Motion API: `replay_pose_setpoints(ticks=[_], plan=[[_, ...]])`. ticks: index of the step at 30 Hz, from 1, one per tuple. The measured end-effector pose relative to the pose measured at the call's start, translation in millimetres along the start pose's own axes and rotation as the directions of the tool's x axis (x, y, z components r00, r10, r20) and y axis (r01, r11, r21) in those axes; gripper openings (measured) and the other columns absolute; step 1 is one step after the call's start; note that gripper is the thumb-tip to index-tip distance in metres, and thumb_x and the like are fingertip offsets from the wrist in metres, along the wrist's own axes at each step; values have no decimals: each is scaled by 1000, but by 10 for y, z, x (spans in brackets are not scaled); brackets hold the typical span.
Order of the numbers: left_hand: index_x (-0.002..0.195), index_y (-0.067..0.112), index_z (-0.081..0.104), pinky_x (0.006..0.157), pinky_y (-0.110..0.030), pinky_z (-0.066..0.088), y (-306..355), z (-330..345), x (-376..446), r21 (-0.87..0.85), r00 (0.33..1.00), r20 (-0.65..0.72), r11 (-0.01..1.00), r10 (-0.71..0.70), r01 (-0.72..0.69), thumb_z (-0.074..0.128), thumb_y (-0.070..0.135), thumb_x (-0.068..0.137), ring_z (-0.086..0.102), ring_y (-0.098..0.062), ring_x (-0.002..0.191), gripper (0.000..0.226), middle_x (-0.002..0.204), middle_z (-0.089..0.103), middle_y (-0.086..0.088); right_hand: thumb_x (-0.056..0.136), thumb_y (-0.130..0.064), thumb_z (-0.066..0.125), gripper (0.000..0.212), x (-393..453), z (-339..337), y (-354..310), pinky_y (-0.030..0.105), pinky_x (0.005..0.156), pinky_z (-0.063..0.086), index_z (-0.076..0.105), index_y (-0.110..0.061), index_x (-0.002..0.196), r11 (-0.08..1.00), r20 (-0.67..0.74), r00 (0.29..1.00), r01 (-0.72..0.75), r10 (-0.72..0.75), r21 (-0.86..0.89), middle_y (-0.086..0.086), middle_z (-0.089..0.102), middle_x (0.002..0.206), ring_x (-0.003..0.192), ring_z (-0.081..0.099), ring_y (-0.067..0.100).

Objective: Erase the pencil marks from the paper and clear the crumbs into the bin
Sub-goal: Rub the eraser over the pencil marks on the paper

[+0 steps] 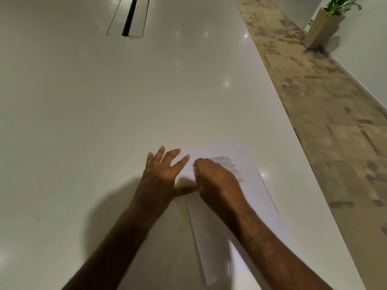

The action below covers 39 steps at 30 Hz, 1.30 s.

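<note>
A white sheet of paper [261, 197] lies near the right edge of the white table [104, 114]. Grey pencil marks [232, 167] cover a patch near its far end. My left hand [161, 176] rests flat on the sheet's left edge with fingers spread. My right hand [215, 183] is curled over the paper beside the marks, with a small pale eraser [195, 168] just showing at its fingertips. The hand hides most of the eraser. No bin is in view.
A long cable slot [130, 16] is set into the table at the far end. The table's right edge runs diagonally, with patterned carpet [326, 114] beyond it. A potted plant [324, 24] stands by the wall at top right.
</note>
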<state>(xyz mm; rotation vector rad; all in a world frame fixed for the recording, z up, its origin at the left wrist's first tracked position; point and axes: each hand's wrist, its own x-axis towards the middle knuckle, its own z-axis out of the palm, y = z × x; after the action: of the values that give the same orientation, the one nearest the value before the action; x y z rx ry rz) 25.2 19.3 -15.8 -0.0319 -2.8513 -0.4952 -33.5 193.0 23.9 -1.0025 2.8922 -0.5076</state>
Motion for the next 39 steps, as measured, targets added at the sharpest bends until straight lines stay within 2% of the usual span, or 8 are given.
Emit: replay_pose_setpoints(ticks=[5,12,16,21,26,31,36,39], plan=[[147,21,56,112,-69,33,0,-10,18,21,1000,26,1000,4,-4,52,77,81,41,-47,143,87,151,52,-11,106,-18,47,12,205,-62,206,43,75,55,60,-18,106,997,-9,997,-81,81,0,1,65,96,83,60,23],[148,21,55,113,-68,34,9,-25,21,21,999,48,1000,-9,8,53,78,80,40,-47,144,89,153,51,-11,105,-21,59,17,21,14,57,25,82,50,66,-15,119,999,52,998,40,-41,21,8,73,111,92,67,23],[148,21,55,113,-68,34,0,-9,24,32,998,60,999,-7,5,49,78,80,41,-46,143,89,152,51,-11,108,-21,48,14,174,-31,184,42,78,56,62,-18,109,999,1,1000,-20,20,40,2,68,100,86,61,23],[148,20,56,113,-69,34,18,-30,11,10,999,43,1000,-2,1,50,76,83,40,-46,144,85,152,52,-12,103,-13,60,13,-10,60,38,31,78,57,68,-12,112,997,17,999,42,-43,63,8,73,105,89,69,24],[147,19,57,111,-69,35,4,-21,19,16,999,51,1000,13,-14,32,84,87,42,-47,142,92,150,53,-12,109,-22,47,17,152,-8,137,42,74,57,63,-17,108,999,-48,999,17,-16,32,5,69,98,84,63,24],[150,21,53,114,-67,33,9,-25,22,23,997,76,1000,7,-9,29,86,87,38,-46,145,93,153,50,-12,92,-4,69,9,7,45,24,30,58,49,67,-11,94,996,-62,995,81,-79,23,9,70,83,66,63,25],[149,21,54,114,-65,32,14,-25,28,43,996,93,999,-9,5,23,88,87,40,-45,144,97,153,51,-11,110,-23,44,19,159,-6,183,40,73,55,63,-17,108,999,-51,998,30,-28,38,3,68,97,83,62,23],[148,21,55,114,-65,33,22,-34,28,50,996,87,999,-6,2,28,86,87,40,-45,144,94,153,51,-11,102,-13,60,6,149,57,145,32,70,55,66,-12,103,995,-93,992,88,-85,35,9,70,92,77,66,27]])
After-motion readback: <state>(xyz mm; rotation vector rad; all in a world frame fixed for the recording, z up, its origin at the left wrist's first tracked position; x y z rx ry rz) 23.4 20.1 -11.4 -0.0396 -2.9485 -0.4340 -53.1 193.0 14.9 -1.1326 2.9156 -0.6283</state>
